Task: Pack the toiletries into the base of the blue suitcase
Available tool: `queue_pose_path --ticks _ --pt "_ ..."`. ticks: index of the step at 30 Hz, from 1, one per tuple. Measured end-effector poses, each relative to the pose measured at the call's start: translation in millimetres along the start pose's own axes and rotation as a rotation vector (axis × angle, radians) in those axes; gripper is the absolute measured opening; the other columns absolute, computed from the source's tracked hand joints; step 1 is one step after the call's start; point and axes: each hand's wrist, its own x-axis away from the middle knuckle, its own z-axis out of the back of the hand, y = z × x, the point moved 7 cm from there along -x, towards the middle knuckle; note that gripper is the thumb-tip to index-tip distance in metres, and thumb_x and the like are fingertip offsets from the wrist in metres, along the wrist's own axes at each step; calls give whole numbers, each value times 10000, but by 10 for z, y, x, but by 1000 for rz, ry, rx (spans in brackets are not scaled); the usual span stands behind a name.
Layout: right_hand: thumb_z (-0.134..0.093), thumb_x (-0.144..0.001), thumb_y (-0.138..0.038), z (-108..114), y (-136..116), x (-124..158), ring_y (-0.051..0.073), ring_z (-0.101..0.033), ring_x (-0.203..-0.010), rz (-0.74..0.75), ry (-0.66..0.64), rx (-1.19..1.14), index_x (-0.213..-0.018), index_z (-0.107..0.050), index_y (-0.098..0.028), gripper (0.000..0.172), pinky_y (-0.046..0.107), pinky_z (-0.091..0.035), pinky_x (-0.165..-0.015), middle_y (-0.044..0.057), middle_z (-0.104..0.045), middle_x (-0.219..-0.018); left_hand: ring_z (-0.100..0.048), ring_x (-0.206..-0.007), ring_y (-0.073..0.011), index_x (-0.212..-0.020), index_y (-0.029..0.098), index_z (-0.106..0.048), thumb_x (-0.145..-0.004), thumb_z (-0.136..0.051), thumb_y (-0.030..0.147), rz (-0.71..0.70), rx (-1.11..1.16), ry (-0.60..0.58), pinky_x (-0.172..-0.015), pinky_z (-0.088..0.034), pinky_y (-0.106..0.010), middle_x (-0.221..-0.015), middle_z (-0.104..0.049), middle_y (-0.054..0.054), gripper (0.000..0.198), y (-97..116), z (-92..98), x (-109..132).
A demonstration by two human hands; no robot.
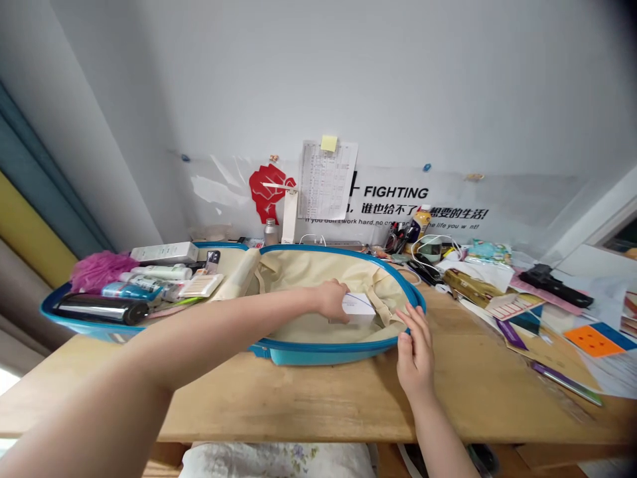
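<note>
An opened blue suitcase [318,345] with a beige lining lies on the wooden table. My left hand [332,301] reaches into its right half and grips a small white box [358,305] by its left end. The box is low inside, near the right end and the lining's straps [381,307]. At the suitcase's right rim rests my right hand [417,345], fingers stretched out and holding nothing. The left half carries a pink bath puff [102,271], a long white box [164,253], a dark cylinder [99,309] and several tubes [162,272].
Papers, a gold pouch [465,287], a black object [555,285], an orange card [600,339] and a pen-like item [566,383] crowd the table's right side. Bottles and cables stand along the wall behind. A white lamp [290,216] rises behind the suitcase.
</note>
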Motion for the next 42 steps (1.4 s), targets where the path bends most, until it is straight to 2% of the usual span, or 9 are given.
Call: queue_pose_path --ticks 5,13,20,25,28,31,35,39,42 --pt "-372 -952 -301 4 -3 -4 281 -373 -1377 -1 2 1 -1207 -582 -201 345 556 -345 -1080 132 -533 -1354 -543 -1174 -265 -1398 159 -408 -657 -716 461 4 -25 -63 -976 -465 -315 -1354 -490 -145 857 81 -206 -260" --pt "-370 -951 -287 2 3 5 282 -371 -1377 6 1 -9 -1204 -583 -197 342 565 -338 -1084 132 -528 -1361 -527 -1186 -269 -1361 187 -445 -646 -707 526 -4 -6 -66 -992 -454 -323 -1348 -507 -127 834 161 -367 -333" --pt "-371 -951 -280 4 1 1 287 -376 -1372 22 1 -8 -1199 -585 -196 338 569 -338 -1079 133 -530 -1357 -497 -1232 -298 -1306 179 -511 -702 -648 538 -77 22 -30 -1016 -433 -361 -1294 -571 -128 716 223 -340 -299" --pt "-348 -956 -281 -1 -23 3 293 -358 -1382 45 -7 26 -1219 -567 -188 354 576 -340 -1074 142 -513 -1371 -469 -1282 -286 -1428 158 -374 -758 -585 552 -60 80 -50 -1031 -415 -363 -1419 -476 -149 806 146 -279 -255" --pt "-338 -957 -300 -15 -86 6 303 -336 -1393 77 -22 69 -1229 -560 -193 367 583 -341 -1067 143 -512 -1367 -405 -1341 -291 -1465 135 -311 -794 -548 561 -38 63 -32 -1071 -367 -370 -1470 -419 -161 830 3 -167 -203" --pt "-351 -952 -325 -37 -177 10 317 -336 -1387 147 -41 98 -1220 -569 -196 369 588 -338 -1062 140 -545 -1326 -413 -1339 -263 -1452 153 -345 -828 -516 550 17 12 79 -1072 -356 -337 -1459 -445 -135 759 -328 72 -122" --pt "-366 -944 -337 -44 -205 12 330 -375 -1363 193 -34 99 -1193 -593 -200 363 585 -349 -1057 132 -581 -1287 -426 -1326 -213 -1423 181 -397 -867 -477 481 204 -58 284 -1076 -327 -283 -1439 -478 -95 637 -1124 500 152" --pt "-363 -942 -349 -51 -173 13 342 -381 -1360 191 -37 100 -1186 -600 -199 372 591 -360 -1051 135 -583 -1292 -401 -1335 -260 -1421 138 -393 -876 -414 332 466 -112 398 -1098 -288 -372 -1430 -470 -148 579 -2101 828 756" --pt "-364 -942 -353 -46 -171 14 339 -389 -1356 198 -25 92 -1172 -608 -197 370 590 -359 -1054 136 -592 -1279 -359 -1345 -350 -1423 44 -365 -796 -486 284 684 -154 451 -1070 -304 -455 -1425 -434 -250 683 -2748 931 1367"
